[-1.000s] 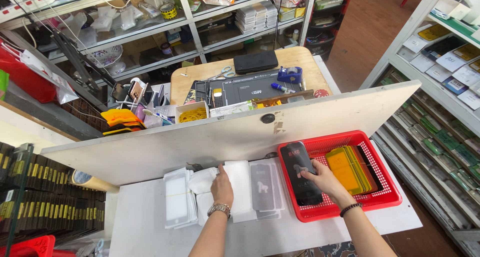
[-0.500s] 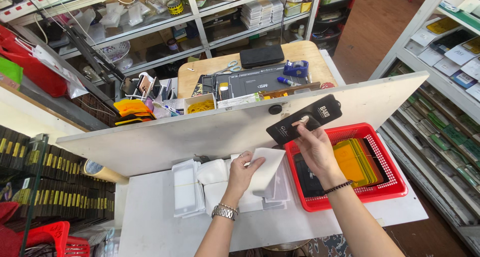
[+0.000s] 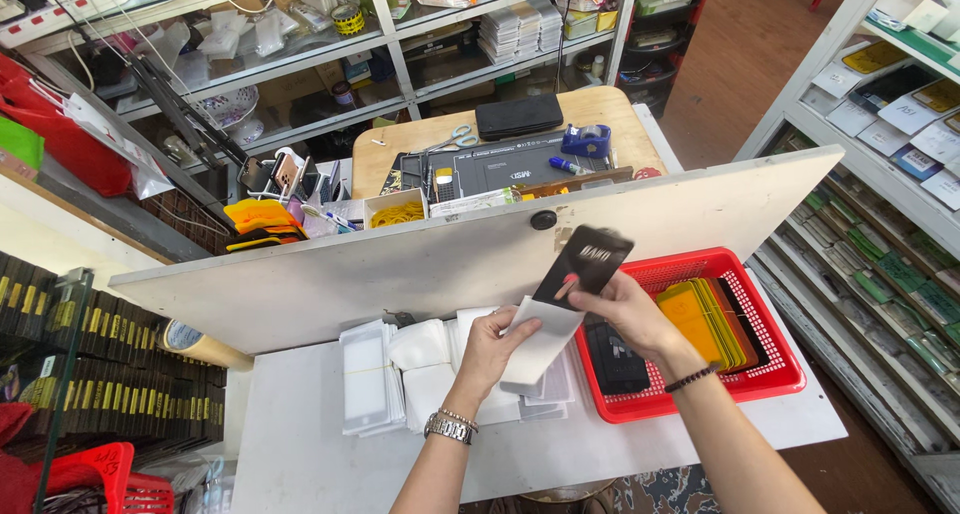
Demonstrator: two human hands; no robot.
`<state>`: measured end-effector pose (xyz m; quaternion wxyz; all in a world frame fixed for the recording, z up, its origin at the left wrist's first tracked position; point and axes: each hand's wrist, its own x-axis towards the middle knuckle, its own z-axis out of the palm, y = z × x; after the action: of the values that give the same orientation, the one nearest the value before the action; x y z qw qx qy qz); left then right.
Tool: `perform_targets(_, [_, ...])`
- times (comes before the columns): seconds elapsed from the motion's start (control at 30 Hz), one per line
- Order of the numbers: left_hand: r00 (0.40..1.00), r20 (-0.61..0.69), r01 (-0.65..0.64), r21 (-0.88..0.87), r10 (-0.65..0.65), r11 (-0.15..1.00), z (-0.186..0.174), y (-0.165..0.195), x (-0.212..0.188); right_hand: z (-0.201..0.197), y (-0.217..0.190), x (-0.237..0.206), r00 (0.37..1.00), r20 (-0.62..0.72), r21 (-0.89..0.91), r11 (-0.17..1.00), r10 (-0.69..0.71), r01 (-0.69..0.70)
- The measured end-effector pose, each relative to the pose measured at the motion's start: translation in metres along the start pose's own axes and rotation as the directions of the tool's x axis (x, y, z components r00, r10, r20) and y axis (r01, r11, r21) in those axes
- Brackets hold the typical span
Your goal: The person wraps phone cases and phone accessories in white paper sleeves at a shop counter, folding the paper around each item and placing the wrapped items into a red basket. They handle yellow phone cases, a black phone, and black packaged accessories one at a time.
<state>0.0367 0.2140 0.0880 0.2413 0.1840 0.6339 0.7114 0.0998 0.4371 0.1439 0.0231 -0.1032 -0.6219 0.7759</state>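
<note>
The right hand (image 3: 625, 309) grips a black flat pack (image 3: 585, 264), long axis tilted up-right, above its fingers. The left hand (image 3: 495, 344) pinches a white sleeve (image 3: 540, 344) just below the pack.

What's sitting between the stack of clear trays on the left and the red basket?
In the head view, between the clear trays and the red basket lie white foam pouches, with the left hand holding a white sleeve above them.

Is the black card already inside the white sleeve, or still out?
Mostly out: the black card sticks up from the white sleeve, only its lower end entering.
</note>
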Motion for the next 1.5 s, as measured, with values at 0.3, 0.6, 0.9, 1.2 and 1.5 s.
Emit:
perform_targets(0.3, [0.971,0.058,0.235,-0.077,-0.231,0.969,0.012,-0.006,0.005,0.014,-0.021,0.011,0.864,-0.262,-0.432,0.853,-0.429,0.292])
perform_targets(0.6, [0.939,-0.143,0.29,-0.163,-0.313,0.943,0.014,-0.059,0.028,-0.015,0.089,-0.014,0.922,-0.309,-0.561,0.828,-0.233,0.021])
perform_targets(0.9, [0.848,-0.51,0.443,0.83,0.142,0.338,-0.016,-0.088,0.028,-0.065,0.144,-0.011,0.837,-0.534,-0.818,0.177,0.117,-0.547])
perform_targets(1.2, [0.812,-0.581,0.535,0.78,0.06,0.324,-0.035,-0.088,0.023,-0.091,0.146,-0.006,0.86,-0.504,-0.776,0.391,0.085,-0.494])
perform_targets(1.5, [0.868,-0.442,0.312,0.127,-0.227,0.942,-0.053,-0.062,0.034,-0.075,0.08,0.004,0.96,-0.281,0.015,1.0,-0.005,0.009])
